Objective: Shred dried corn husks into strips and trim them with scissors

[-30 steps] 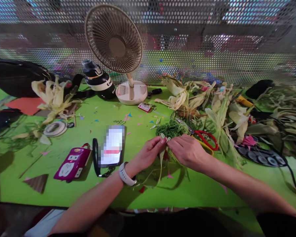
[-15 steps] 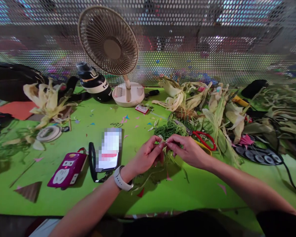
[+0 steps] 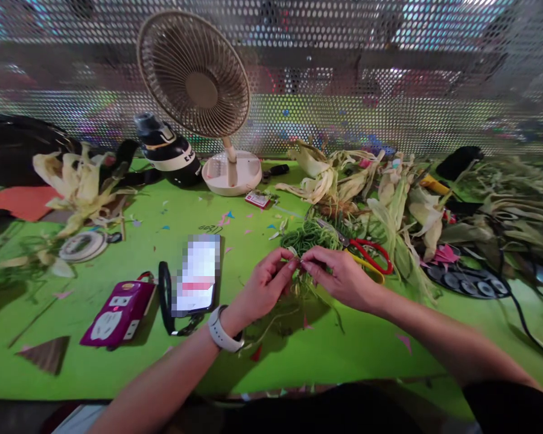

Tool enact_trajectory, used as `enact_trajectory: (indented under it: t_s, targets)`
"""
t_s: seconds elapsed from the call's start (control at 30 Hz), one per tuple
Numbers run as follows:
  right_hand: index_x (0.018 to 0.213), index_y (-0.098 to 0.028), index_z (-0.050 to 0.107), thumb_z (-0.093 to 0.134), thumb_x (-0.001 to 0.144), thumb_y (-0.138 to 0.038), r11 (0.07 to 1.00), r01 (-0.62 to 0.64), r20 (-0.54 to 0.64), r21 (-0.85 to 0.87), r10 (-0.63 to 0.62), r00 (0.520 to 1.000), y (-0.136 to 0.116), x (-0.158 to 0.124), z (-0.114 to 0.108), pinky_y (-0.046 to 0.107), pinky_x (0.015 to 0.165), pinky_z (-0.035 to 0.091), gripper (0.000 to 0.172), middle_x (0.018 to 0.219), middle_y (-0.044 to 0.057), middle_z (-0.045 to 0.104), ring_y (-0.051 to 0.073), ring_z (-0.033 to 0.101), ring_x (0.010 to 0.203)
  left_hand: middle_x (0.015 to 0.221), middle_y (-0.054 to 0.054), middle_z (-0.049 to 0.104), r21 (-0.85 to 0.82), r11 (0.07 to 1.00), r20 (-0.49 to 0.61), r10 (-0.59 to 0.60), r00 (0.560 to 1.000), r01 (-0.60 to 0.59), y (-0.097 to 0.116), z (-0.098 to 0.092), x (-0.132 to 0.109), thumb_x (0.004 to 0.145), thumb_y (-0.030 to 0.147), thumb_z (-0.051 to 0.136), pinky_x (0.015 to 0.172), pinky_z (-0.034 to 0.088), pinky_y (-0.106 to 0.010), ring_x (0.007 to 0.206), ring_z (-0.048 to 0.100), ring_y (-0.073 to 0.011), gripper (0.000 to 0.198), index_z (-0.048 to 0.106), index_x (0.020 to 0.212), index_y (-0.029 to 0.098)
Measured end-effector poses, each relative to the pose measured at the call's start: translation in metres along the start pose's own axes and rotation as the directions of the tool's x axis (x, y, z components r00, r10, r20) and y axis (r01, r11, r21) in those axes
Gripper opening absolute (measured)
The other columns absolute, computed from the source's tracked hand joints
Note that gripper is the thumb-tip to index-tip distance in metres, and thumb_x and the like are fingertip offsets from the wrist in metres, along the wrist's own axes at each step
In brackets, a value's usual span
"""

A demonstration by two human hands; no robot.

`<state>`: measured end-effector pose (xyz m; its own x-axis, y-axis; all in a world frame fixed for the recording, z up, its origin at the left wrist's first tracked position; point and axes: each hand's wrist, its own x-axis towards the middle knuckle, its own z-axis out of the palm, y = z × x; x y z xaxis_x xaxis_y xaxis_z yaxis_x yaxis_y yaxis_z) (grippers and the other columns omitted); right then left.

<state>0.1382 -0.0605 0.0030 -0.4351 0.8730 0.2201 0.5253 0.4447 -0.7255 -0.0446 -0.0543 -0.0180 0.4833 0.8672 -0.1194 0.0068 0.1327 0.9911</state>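
My left hand (image 3: 266, 283), with a white watch (image 3: 222, 328) at its wrist, is closed in a pinch on a small pale green plant piece (image 3: 294, 252). My right hand (image 3: 337, 274) pinches close against it, fingertips nearly touching the left ones; what lies between its fingers is too small to name. Just behind both hands is a tangle of green string (image 3: 310, 236). Red-handled scissors (image 3: 371, 253) lie beside it, their blades pointing to the back left, and a yellow handle (image 3: 373, 272) shows partly behind my right forearm. Thin green strands trail below the fingers.
On the green table (image 3: 181, 374) are a phone (image 3: 199, 274), a purple power strip (image 3: 120, 313), a tape roll (image 3: 82, 246), a fan (image 3: 201, 90) and a black bottle (image 3: 174, 160). Dried corn husks (image 3: 317, 172) spread along the back right, near a black tray (image 3: 468, 280).
The whole view has shifted a little, so the table items appear slightly further left. Both hands remain together at the same place, with only small finger movement.
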Motion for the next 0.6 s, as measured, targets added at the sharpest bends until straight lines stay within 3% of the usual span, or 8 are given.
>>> enact_trajectory:
  t_s: [0.1, 0.27, 0.47, 0.6]
  targets:
    - [0.091, -0.015, 0.061, 0.046, 0.092, -0.018, 0.997, 0.048, 0.0, -0.058, -0.048, 0.999, 0.0039, -0.0003, 0.0017, 0.021, 0.065, 0.045, 0.015, 0.079, 0.003, 0.064, 0.011, 0.059, 0.07, 0.061, 0.005, 0.055, -0.073, 0.993, 0.045, -0.087, 0.995, 0.09, 0.0019, -0.0023, 0.0025, 0.086, 0.044, 0.054, 0.045, 0.037, -0.017, 0.048, 0.049, -0.006, 0.026, 0.049, 0.086, 0.018]
    - [0.092, -0.016, 0.061, 0.044, 0.094, -0.02, 0.975, 0.119, 0.028, -0.185, -0.116, 0.993, 0.0069, -0.0011, 0.0021, 0.023, 0.064, 0.046, 0.018, 0.08, 0.004, 0.065, 0.012, 0.06, 0.069, 0.062, 0.004, 0.059, -0.086, 0.972, 0.151, -0.203, 0.967, 0.217, 0.0053, -0.0071, 0.0047, 0.087, 0.047, 0.051, 0.038, 0.03, -0.016, 0.042, 0.048, -0.0043, 0.031, 0.049, 0.078, 0.017]
    - [0.092, -0.016, 0.06, 0.043, 0.094, -0.019, 0.969, 0.13, 0.047, -0.211, -0.122, 0.991, 0.005, -0.0003, -0.0016, 0.023, 0.063, 0.045, 0.018, 0.08, 0.004, 0.066, 0.012, 0.061, 0.07, 0.064, 0.003, 0.06, -0.058, 0.989, 0.152, -0.125, 0.98, 0.135, 0.0059, -0.0065, 0.0045, 0.088, 0.045, 0.051, 0.04, 0.031, -0.017, 0.042, 0.045, -0.0031, 0.03, 0.05, 0.077, 0.017]
    - [0.089, -0.015, 0.06, 0.041, 0.093, -0.017, 0.896, 0.206, 0.055, -0.393, -0.201, 0.978, 0.0075, -0.0013, 0.0003, 0.025, 0.059, 0.04, 0.019, 0.075, 0.004, 0.064, 0.013, 0.055, 0.063, 0.063, 0.004, 0.059, -0.032, 0.995, 0.136, -0.086, 0.987, 0.091, 0.0043, -0.007, 0.005, 0.088, 0.043, 0.052, 0.043, 0.034, -0.017, 0.043, 0.044, -0.0036, 0.027, 0.049, 0.078, 0.017]
